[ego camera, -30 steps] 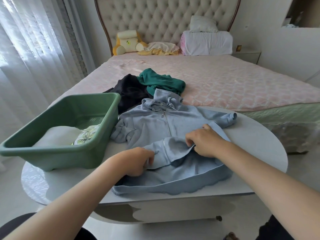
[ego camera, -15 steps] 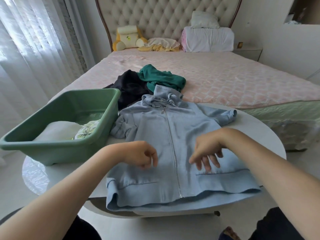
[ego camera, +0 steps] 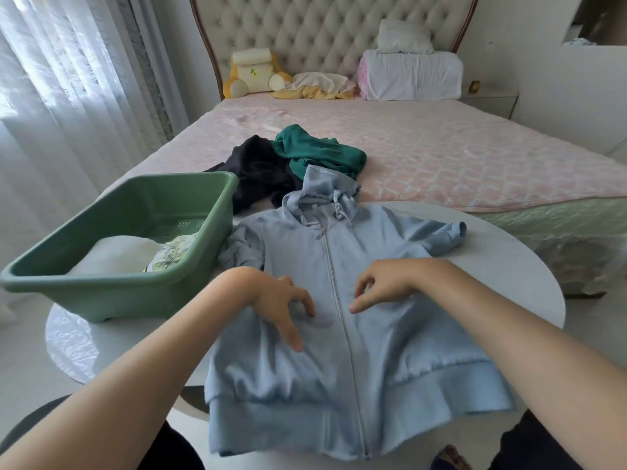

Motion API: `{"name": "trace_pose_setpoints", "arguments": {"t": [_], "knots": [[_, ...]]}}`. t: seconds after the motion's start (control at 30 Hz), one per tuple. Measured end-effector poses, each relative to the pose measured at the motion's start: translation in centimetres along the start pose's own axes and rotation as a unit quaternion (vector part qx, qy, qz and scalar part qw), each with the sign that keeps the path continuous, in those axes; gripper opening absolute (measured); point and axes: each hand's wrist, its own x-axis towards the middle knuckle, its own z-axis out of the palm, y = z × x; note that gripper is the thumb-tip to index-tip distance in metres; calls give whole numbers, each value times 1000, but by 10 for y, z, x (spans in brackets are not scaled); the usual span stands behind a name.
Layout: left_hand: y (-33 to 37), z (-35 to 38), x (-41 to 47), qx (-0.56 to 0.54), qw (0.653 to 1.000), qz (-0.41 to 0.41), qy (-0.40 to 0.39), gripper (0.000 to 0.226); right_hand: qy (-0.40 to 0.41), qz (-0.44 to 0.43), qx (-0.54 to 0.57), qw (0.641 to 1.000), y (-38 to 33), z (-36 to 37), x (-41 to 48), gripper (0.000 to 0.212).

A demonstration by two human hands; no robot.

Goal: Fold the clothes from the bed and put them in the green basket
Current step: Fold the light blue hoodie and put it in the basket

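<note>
A light blue zip hoodie lies spread face up on the round white table, its hem hanging over the near edge. My left hand rests on its left front with fingers spread and fingertips touching the cloth. My right hand hovers over the right front, fingers loosely bent, holding nothing. The green basket stands on the table's left side with folded white and floral clothes inside. A black garment and a dark green garment lie crumpled on the bed just behind the hoodie's hood.
Pillows, a folded blanket and a yellow plush cushion sit at the headboard. Sheer curtains hang at the left. A white wall unit stands at the right.
The hoodie's folded-up lower half has been pulled down and spread flat over the table's near edge. Both hands let go of the fabric and now lie open on or above its front.
</note>
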Motion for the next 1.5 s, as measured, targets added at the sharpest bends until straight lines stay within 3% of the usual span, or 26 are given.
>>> {"name": "trace_pose_setpoints", "arguments": {"t": [0.07,0.17,0.23,0.3,0.37,0.43,0.5,0.57,0.67,0.77,0.87,0.97,1.23,1.3,1.33,1.4,1.5], "knots": [[-2,0,-3,-46,998,22,22,55,36,-8,9,999,-4,2,-1,32],[-7,-4,12,-162,973,55,155,18,180,-14,-62,982,-2,1,7,15],[-9,-13,30,-168,948,36,269,15,236,-13,-46,971,2,-2,20,17],[-13,-22,51,-129,930,27,343,30,237,-22,-34,971,5,-6,35,32],[-17,-30,71,-99,938,8,332,56,225,-27,-50,973,4,-10,49,54],[-24,-36,87,-108,959,-39,260,73,212,-25,-63,975,3,-14,62,71],[-32,-39,100,-107,973,-80,189,74,190,-22,-74,979,8,-20,74,80],[-38,-44,108,-56,974,-106,193,68,169,-18,-84,982,16,-28,85,80],[-46,-63,122,-45,934,-113,337,51,191,-16,-43,981,26,-45,106,61],[-52,-90,141,-95,867,-69,484,32,290,-28,23,956,32,-70,133,33],[-55,-122,163,-95,813,-22,574,26,346,-35,51,936,34,-99,161,27],[-58,-150,190,-84,815,0,574,25,354,-29,29,934,37,-122,192,31],[-75,-170,256,-54,917,-46,392,41,305,30,-5,952,67,-147,266,76],[-78,-170,257,-69,905,-65,414,29,307,44,-10,951,72,-148,273,73],[-78,-171,253,-94,893,-71,434,25,319,38,-10,947,73,-148,275,62],[-81,-175,246,-184,861,-62,471,24,365,31,-3,930,70,-151,272,11],[-86,-183,228,-317,804,-32,503,21,454,28,-5,891,59,-156,257,33]]}}
